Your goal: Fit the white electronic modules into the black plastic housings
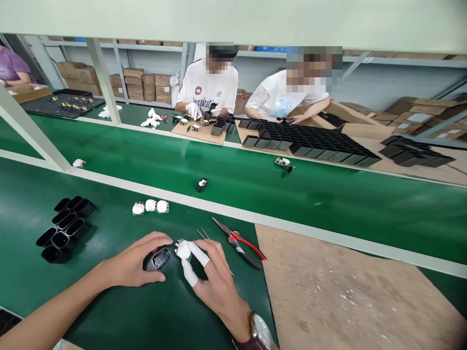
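1. Green matting covers the table (109, 301) nearest the camera. Beyond a pale rail, a green conveyor belt (310, 194) runs across the room, with shelves of cardboard boxes behind it.
2. The left hand (133, 265) rests on the table. Its grip is closed round a black housing (160, 257), with the thumb below and the fingers curled over the top. The housing lies on the mat, its open end turned to the right.
3. The right hand (219, 282) wears white finger cots on thumb and forefinger and a wristwatch (260, 331). Its narrow grip pinches a small board (183, 249) with a white cap. The board sits right at the housing's mouth; whether the two touch cannot be told.
4. Red-handled pliers (241, 243) lie on the mat just beyond the right hand, with two thin metal pins (202, 233) beside them.
5. Three more capped boards (150, 206) lie in a row near the rail. A cluster of empty black housings (65, 226) stands well to the left.
6. A brown cardboard sheet (346, 291) covers the table's right part.
7. On the belt, a lone black part (202, 184) and a loose board (283, 164) lie well apart.
8. Across the belt, two other people in white shirts, one of them gloved, work beside a tray of black housings (314, 143).
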The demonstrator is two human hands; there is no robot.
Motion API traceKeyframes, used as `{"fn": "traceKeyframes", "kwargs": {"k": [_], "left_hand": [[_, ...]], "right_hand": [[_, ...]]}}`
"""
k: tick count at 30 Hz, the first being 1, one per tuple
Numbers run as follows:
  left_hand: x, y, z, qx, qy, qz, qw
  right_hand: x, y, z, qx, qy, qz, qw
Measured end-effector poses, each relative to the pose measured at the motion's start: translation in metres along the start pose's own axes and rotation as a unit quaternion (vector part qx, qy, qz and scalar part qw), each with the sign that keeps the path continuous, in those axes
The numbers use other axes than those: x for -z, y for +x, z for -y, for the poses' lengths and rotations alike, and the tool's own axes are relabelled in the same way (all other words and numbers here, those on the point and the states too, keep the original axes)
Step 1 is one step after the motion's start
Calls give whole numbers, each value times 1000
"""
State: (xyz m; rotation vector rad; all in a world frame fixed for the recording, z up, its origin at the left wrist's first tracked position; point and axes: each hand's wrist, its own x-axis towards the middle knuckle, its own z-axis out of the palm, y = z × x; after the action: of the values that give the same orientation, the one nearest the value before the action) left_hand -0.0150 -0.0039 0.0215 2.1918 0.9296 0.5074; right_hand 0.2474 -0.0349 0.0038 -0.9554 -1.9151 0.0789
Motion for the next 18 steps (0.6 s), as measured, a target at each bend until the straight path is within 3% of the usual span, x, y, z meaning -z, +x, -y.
{"fn": "traceKeyframes", "kwargs": {"k": [3,5,10,18], "left_hand": [[-1,2,-1,6,-7,27,1000],[-4,2,2,3,-8,2,1000],[-11,3,7,-79,49,-92,991],[-12,3,1,-92,107,-105,984]], "right_hand": [[1,2,2,-13,0,-3,1000],[2,2,4,-24,11,-5,1000],[5,0,15,-1,52,19,998],[4,-2,23,23,18,46,999]]}}
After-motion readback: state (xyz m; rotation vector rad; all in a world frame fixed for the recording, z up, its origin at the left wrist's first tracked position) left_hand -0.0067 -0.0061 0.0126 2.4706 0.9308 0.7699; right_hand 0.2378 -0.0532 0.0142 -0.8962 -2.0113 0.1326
